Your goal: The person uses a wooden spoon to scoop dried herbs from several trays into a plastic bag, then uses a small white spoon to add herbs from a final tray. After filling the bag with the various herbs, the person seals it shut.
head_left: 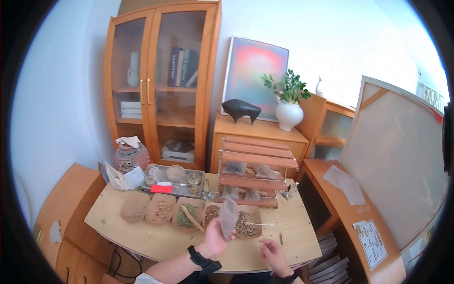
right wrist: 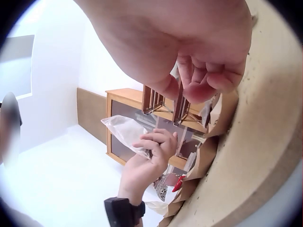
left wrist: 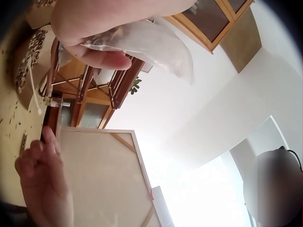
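My left hand grips a small translucent bag upright above the front row of paper trays. In the left wrist view, dark dried bits show at the bag's lower end, by the fingers. My right hand is over the front of the table to the right, its fingers loosely bent and nothing visible between thumb and fingertips in the right wrist view. Closest to both hands is a paper tray of brown and pale dried pieces, with a thin white stick lying across it.
More paper trays continue leftward; a wooden scoop lies on green dried leaves. Behind stand a grey tray of small vessels and a tiered wooden rack with filled bags. A side desk holds a printed sheet.
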Motion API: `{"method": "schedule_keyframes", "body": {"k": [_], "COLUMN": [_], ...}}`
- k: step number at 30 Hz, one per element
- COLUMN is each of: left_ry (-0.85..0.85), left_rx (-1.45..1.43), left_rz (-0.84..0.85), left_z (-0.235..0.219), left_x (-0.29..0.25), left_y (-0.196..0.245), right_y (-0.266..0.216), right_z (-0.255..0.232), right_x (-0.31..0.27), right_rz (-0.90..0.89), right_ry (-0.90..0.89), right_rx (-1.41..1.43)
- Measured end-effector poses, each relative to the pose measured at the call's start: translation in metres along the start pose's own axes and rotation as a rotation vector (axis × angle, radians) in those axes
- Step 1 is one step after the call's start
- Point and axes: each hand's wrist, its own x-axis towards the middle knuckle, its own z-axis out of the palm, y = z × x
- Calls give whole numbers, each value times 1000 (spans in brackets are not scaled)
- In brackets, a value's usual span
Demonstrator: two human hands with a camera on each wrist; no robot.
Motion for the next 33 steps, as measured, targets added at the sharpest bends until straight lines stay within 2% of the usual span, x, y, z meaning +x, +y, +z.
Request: {"method": "schedule_keyframes", "body": {"k": [2, 4, 8, 11, 15, 18, 22, 25, 27, 28, 31, 33], "left_ry": [59, 186, 274, 319, 380, 402, 351, 365, 368, 368, 320, 303], "left_rx": [37, 61, 55, -2, 18, 112, 248, 592, 749, 825, 1120, 1077], "left_rz": [16, 64, 164, 267, 385, 428, 421, 465, 560, 612, 610, 609], "left_z": [-3, 1, 12, -29, -33, -31, -40, -23, -29, -32, -31, -24], "left_x": [-13, -28, -55, -50, -58, -70, -79, -88, -89, -89, -91, -92], "left_y": [-14, -30, -55, -82, -90, -91, -91, -77, -70, -65, -46, -43], "right_y": [17, 18, 10, 9, 0, 10, 24, 31, 34, 34, 30, 25], "right_z": [3, 6, 6, 8, 28, 51, 61, 59, 60, 61, 64, 68], "right_x": [1, 0, -8, -7, -9, -9, -4, -1, -4, -5, -8, -9], "right_rz": [41, 32, 40, 61, 88, -26, -8, 11, 20, -31, -142, -161], "right_ry": [11, 20, 41, -46, -261, -300, -299, -226, -180, -185, -217, -254], "right_rx": [35, 51, 108, 112, 159, 129, 72, 11, 29, -1, -76, -94]}}
